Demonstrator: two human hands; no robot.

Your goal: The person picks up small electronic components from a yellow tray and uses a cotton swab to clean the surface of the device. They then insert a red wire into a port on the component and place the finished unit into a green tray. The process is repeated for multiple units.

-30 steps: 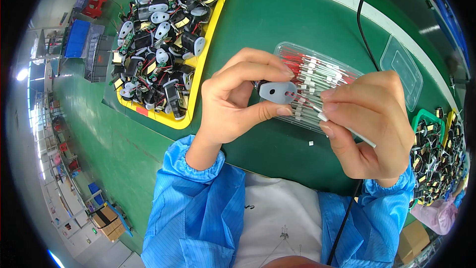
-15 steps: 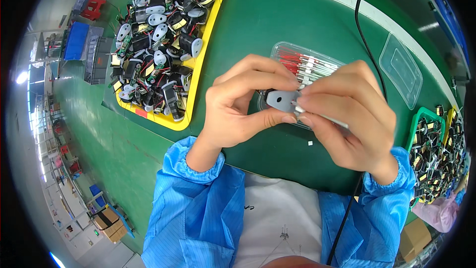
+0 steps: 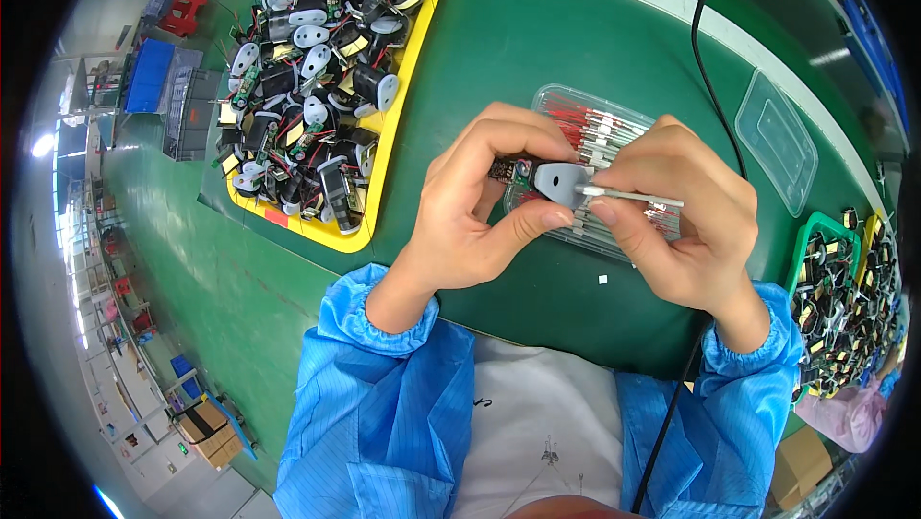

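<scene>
Over the middle of the table, my left hand (image 3: 460,207) grips a small device (image 3: 559,181) between thumb and fingers. The device has a grey oval end cap with dark holes, and a green circuit board shows at its left side. My right hand (image 3: 691,217) pinches a thin grey-white stick-like lead (image 3: 638,197), whose left end meets the right end of the cap. Whether it sits inside a hole there cannot be made out. Beneath both hands lies a clear plastic box (image 3: 549,94) of red- and white-ended leads, partly covered by my fingers.
To the left, a yellow tray (image 3: 395,140) is heaped with similar devices and wires. A clear lid (image 3: 777,140) and a black cable (image 3: 698,39) lie to the right. Beyond them is a green tray (image 3: 802,248) of parts. A tiny white square (image 3: 602,279) rests near me.
My right fingers have shifted, and more of the lead now shows, lying flatter and pointing right. The device has moved slightly right, with its circuit board more exposed.
</scene>
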